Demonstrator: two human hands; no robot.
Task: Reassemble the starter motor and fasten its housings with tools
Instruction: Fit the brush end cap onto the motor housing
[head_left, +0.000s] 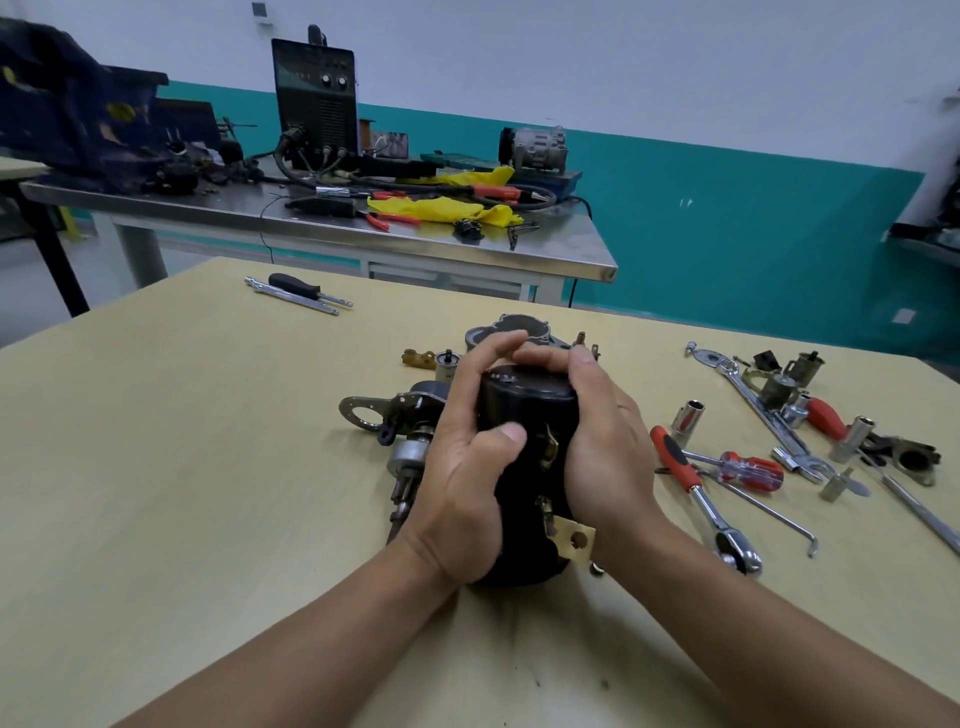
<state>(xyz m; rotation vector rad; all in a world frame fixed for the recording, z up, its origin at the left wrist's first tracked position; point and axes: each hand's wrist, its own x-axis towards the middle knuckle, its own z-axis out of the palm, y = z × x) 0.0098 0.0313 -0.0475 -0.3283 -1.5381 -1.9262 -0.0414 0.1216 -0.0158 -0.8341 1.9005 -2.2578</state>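
- Both hands are clamped on the motor housing (524, 400), a smooth black cylinder with a flat round top face. It's held near the middle of the bench (208, 467). I can't tell if its base rests on the top.
- Left hand (462, 483) wraps the left wall. The thumb lies across the front and the fingers curl over the top rim.
- Right hand (605, 457) wraps the right wall, fingers curled over the top edge.
- A flat brass terminal tab (576, 540) with a round hole sticks out low on the housing.
- Just left, partly behind the left hand, I see a dull grey cast bracket (363, 415) with an oval loop, and a stepped steel shaft (408, 467).
- Behind the fingers is a grey cast end cover (511, 325) with a lobed outline.
- On the right lie a ratchet (691, 483) with a red-black grip and chrome head, a screwdriver (753, 470) with a clear red handle, an upright chrome socket (688, 415) and a long chrome spanner (769, 415).
- The bench top is pale yellow and matte.
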